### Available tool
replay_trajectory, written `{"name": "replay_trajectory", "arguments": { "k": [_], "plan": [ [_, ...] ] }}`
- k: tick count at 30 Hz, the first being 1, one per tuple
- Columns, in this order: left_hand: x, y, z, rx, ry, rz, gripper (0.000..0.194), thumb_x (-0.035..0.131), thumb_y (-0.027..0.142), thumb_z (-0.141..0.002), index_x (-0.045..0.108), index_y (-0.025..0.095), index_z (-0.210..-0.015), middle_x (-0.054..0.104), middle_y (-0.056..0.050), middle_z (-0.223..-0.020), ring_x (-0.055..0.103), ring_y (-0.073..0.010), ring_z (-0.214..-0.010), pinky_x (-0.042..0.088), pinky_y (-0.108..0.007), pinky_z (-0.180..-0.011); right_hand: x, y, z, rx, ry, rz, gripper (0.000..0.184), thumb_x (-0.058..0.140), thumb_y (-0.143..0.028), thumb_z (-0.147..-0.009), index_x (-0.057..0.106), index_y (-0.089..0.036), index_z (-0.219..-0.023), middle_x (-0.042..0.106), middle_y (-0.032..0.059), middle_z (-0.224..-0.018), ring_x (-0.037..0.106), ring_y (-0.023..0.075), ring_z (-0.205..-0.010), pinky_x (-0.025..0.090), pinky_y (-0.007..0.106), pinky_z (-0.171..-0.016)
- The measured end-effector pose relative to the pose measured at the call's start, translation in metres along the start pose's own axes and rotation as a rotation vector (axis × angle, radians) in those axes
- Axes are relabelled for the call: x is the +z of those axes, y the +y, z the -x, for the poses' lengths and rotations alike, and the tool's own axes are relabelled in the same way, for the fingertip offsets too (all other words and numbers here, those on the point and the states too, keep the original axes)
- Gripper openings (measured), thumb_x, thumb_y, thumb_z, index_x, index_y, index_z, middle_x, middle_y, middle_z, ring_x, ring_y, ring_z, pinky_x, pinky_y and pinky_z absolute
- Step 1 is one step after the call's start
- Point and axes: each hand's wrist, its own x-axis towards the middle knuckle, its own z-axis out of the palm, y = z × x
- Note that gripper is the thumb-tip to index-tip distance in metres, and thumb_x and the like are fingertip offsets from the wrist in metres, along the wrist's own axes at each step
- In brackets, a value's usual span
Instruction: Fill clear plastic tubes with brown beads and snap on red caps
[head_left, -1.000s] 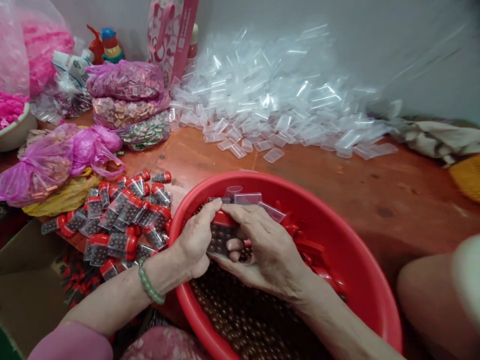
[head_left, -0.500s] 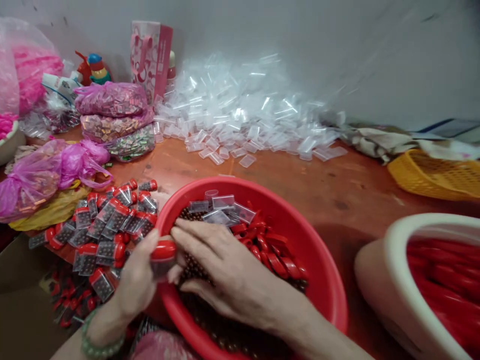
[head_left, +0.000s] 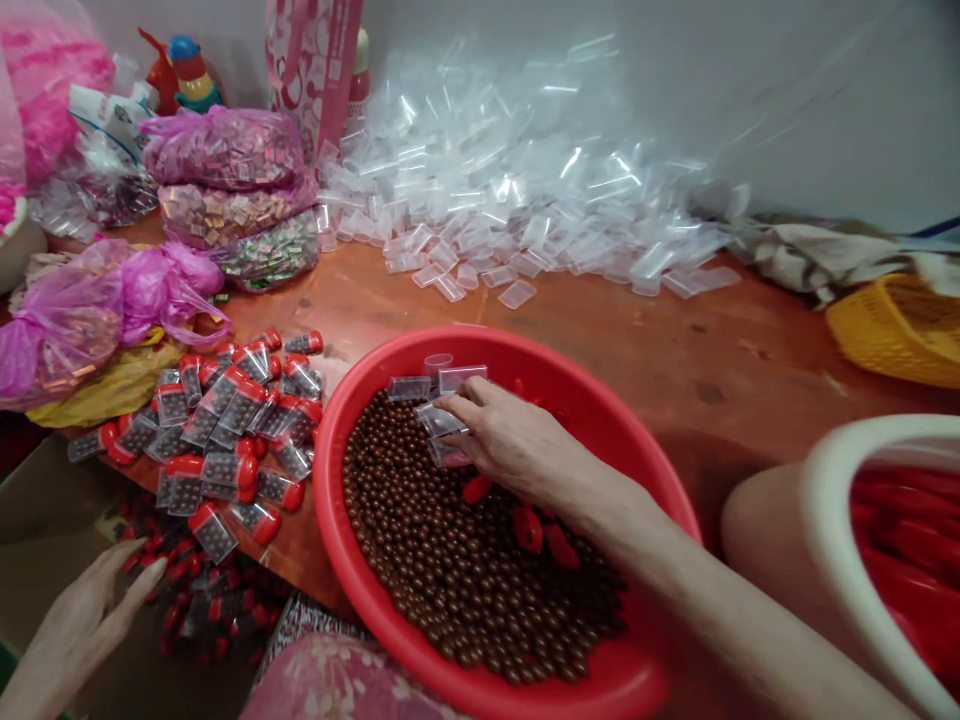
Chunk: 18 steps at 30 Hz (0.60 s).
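Note:
My right hand (head_left: 517, 440) reaches into a red basin (head_left: 337, 560), its fingers apart over a few clear plastic cases (head_left: 439, 418) and touching them. Under the cases lies a bed of small round brown balls (head_left: 450, 560). Red caps (head_left: 527, 530) rest on the balls, partly behind my right forearm. At the lower left, my left hand (head_left: 90, 620) is open with nothing in it, above a carton (head_left: 45, 520) of red-capped cases. A pile of red-capped clear cases filled with brown balls (head_left: 232, 410) sits on the table left of the basin.
A large heap of clear cases (head_left: 510, 190) lies against the wall. Pink bags of small packets (head_left: 232, 150) are stacked at the left. A cream tub (head_left: 825, 500) with red pieces stands at the right, below a yellow basket (head_left: 892, 330).
My left hand has let go of the red-capped case and moved down left over the carton. My right hand has moved up and right to the clear cases. The view has shifted slightly.

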Motion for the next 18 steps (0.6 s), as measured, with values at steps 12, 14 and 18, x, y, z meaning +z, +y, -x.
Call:
{"name": "replay_trajectory", "arguments": {
  "k": [12, 14, 18],
  "plan": [
    [0.029, 0.204, -0.061, 0.569, 0.193, 0.747, 0.018, 0.053, 0.012, -0.088, 0.069, 0.015, -0.098, 0.075, -0.007, -0.095, 0.070, -0.0153, -0.091, 0.053, -0.024, -0.088, -0.004, -0.008, -0.034, -0.114, -0.189, 0.107, 0.018, 0.049, -0.012, -0.087, 0.061, -0.011, -0.100, 0.062, 0.0134, -0.098, 0.065, 0.0206, -0.069, 0.039, 0.029, -0.051],
    [0.042, 0.214, -0.067, 0.634, 0.266, 0.756, 0.020, 0.052, 0.008, -0.087, 0.067, 0.012, -0.100, 0.074, -0.009, -0.096, 0.069, -0.0150, -0.092, 0.053, -0.024, -0.088, -0.005, -0.017, -0.035, -0.173, -0.198, 0.085, 0.018, 0.048, -0.013, -0.089, 0.060, -0.012, -0.102, 0.062, 0.0125, -0.097, 0.065, 0.0211, -0.073, 0.042, 0.029, -0.056],
    [0.055, 0.218, -0.072, 0.652, 0.314, 0.699, 0.025, 0.050, 0.004, -0.087, 0.064, 0.009, -0.107, 0.071, -0.012, -0.103, 0.066, -0.0155, -0.100, 0.052, -0.025, -0.093, 0.001, -0.030, -0.038, -0.263, -0.217, 0.006, 0.022, 0.048, -0.016, -0.092, 0.057, -0.015, -0.111, 0.062, 0.0094, -0.099, 0.065, 0.0185, -0.077, 0.046, 0.028, -0.064]
  ]
}}
